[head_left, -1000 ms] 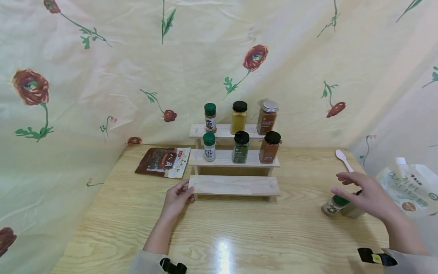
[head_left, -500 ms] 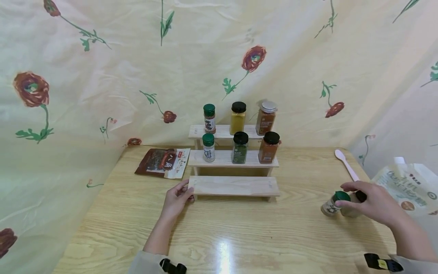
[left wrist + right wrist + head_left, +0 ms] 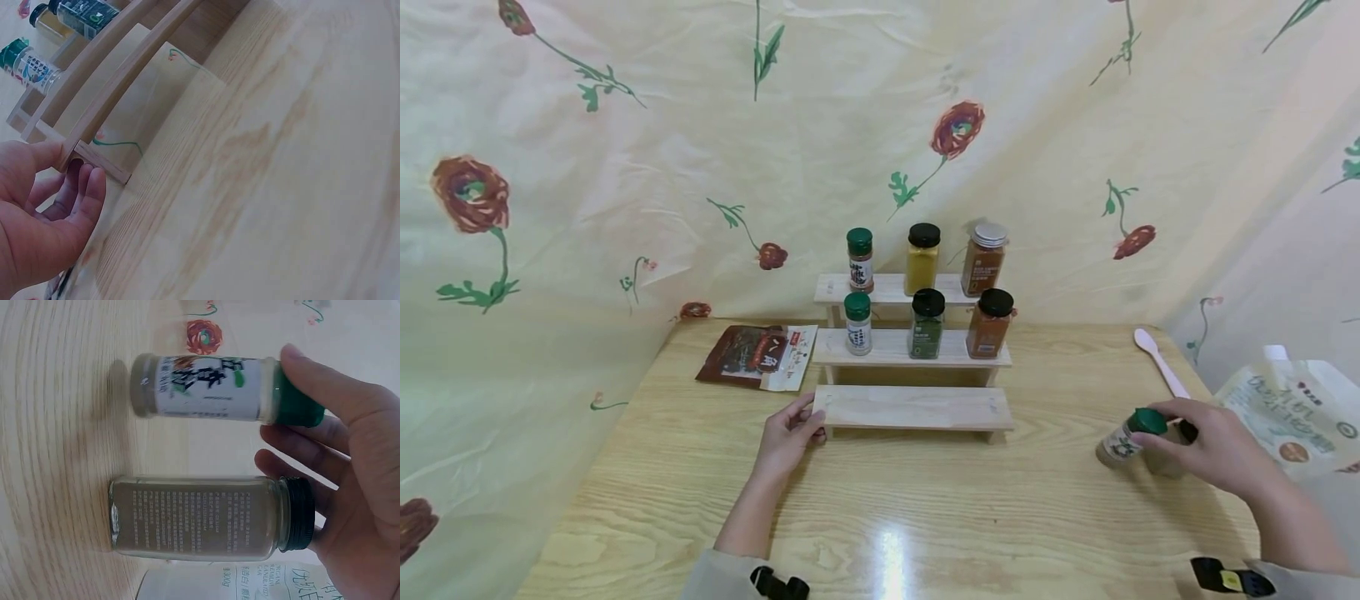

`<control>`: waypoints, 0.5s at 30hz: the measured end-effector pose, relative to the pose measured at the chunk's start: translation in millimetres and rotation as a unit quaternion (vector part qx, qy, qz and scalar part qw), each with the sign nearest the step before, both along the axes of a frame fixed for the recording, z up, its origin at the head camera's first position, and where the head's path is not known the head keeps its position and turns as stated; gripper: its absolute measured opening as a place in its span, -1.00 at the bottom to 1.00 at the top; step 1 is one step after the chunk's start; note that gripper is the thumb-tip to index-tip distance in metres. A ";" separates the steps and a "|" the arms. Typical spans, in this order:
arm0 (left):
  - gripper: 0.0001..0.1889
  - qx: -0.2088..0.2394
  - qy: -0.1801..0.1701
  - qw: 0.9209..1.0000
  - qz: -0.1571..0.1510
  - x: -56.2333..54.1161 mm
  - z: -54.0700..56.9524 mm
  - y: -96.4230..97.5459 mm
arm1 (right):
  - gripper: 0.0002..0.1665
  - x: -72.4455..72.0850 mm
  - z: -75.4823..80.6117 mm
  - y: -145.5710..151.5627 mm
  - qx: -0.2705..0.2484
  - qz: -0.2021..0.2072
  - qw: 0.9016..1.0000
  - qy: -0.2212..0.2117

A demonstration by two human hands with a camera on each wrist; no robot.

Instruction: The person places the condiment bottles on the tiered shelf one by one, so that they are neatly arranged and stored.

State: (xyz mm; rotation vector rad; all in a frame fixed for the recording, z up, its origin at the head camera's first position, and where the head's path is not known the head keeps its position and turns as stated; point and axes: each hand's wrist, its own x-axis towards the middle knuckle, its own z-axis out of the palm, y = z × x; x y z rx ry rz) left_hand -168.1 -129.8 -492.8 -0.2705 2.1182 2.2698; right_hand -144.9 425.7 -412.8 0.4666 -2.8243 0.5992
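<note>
My right hand (image 3: 1221, 450) pinches the green cap of a spice jar (image 3: 206, 387) between thumb and fingers. The jar's label is white, and it leans slightly in the head view. Beside it stands a square glass jar (image 3: 194, 519) of brown powder with a black lid, close to my other fingers. My left hand (image 3: 786, 442) holds the left end of the lowest step of a three-step wooden spice rack (image 3: 917, 408); in the left wrist view the thumb is at the board's corner, fingers beneath. The lowest step is bare. Several spice jars stand on the two upper steps, including a yellow one (image 3: 921, 268).
A brown and white spice packet (image 3: 758, 357) lies left of the rack. At the right are a pale pink spoon (image 3: 1159, 360) and a white spouted pouch (image 3: 1292, 417). Flower-patterned cloth (image 3: 850, 125) hangs behind the wooden table (image 3: 985, 517).
My right hand has come down onto the green-capped jar and taken hold of its cap. The jar has shifted slightly left. My left hand stays on the rack.
</note>
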 end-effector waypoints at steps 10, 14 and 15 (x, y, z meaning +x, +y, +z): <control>-0.49 -0.006 -0.003 1.000 0.001 0.6 1.7 0.4 | -0.58 -4.1 4.6 -15.2 -0.041 -0.013 0.999 0.028; -0.49 -0.009 -0.004 1.000 0.001 0.6 1.4 0.5 | -0.60 -8.7 3.8 -28.6 -0.063 -0.003 0.995 0.075; -0.49 -0.009 -0.003 1.000 0.001 0.5 1.2 0.5 | -0.60 -9.9 3.9 -32.5 -0.067 -0.003 0.994 0.086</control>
